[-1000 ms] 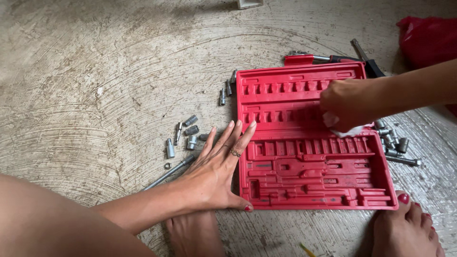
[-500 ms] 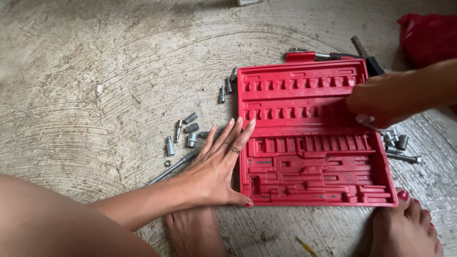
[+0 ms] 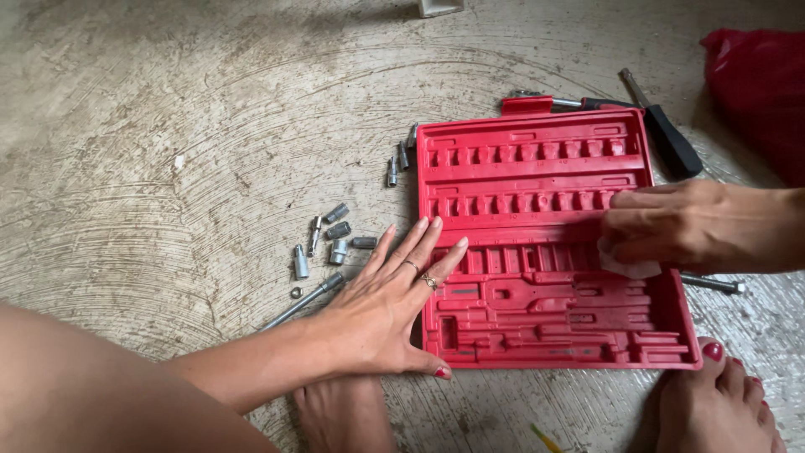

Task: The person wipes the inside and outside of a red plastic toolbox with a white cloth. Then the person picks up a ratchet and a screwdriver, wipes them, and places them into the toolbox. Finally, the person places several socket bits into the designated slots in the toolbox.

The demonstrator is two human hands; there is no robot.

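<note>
With the left hand [image 3: 381,315] flat and open against the red socket-set case [image 3: 549,331] on the floor and the right hand [image 3: 671,225] closed on what looks like a white cloth [image 3: 625,267], harder wiping could skid the case into the loose sockets [image 3: 335,239].

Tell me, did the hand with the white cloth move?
Yes. The right hand with the white cloth slid down the red tool case, from the upper socket rows toward the middle row.

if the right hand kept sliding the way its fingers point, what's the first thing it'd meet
The right hand points left across the red tool case. Along that line it would likely meet the left hand's fingertips resting at the case's left edge.
</note>
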